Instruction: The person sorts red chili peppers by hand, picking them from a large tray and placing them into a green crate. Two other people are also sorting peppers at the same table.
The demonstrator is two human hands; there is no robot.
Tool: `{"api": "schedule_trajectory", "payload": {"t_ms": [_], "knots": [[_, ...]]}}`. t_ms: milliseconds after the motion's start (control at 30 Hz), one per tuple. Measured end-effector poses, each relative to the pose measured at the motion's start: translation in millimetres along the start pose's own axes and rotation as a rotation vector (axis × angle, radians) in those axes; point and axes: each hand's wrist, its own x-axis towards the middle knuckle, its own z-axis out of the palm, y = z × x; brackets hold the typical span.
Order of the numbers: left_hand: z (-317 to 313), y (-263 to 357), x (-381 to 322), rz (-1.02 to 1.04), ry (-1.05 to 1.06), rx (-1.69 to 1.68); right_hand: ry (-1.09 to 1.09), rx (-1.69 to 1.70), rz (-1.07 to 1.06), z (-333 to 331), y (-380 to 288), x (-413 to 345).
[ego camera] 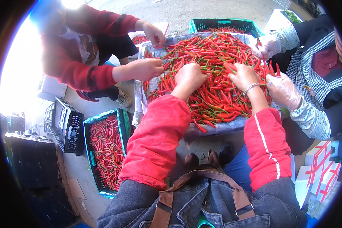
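A large heap of red chili peppers (216,94) with green stems covers a table lined with newspaper (222,127). On the left part of the heap rests my left hand (190,77), its fingers curled down among the stems; whether it grips a pepper cannot be told. My right hand (244,76), with a bracelet at the wrist, has thumb and fingers closed on a red chili pepper (229,67) at the right of the heap. Both my forearms wear red sleeve covers.
A person in a red sweater (88,68) works at the left, and one in clear gloves (283,89) holds peppers at the right. Crates of chilies (107,151) stand at lower left and behind the table (225,22). Black crates (69,125) and white boxes (316,168) lie around.
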Motion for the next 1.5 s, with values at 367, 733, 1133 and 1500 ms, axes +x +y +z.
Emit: {"api": "schedule_trajectory", "payload": {"t_ms": [367, 733, 1133, 1500], "knots": [[21.0, -46.9, 27.2, 0.016, 0.068, -0.995, -0.063, 0.317, -0.119, 43.5, -29.1, -14.7], [-22.2, -58.5, -30.3, -0.113, -0.158, -1.785, -0.209, 0.216, -0.024, 48.3, -52.8, -12.9], [18.5, -21.5, -4.6, 0.003, 0.219, -0.069, -0.273, 1.941, 0.035, 10.8, -5.4, -18.0], [21.8, -62.2, 15.7, 0.077, 0.34, -1.084, -0.144, 1.385, -0.025, 30.7, -37.0, 9.2]]}}
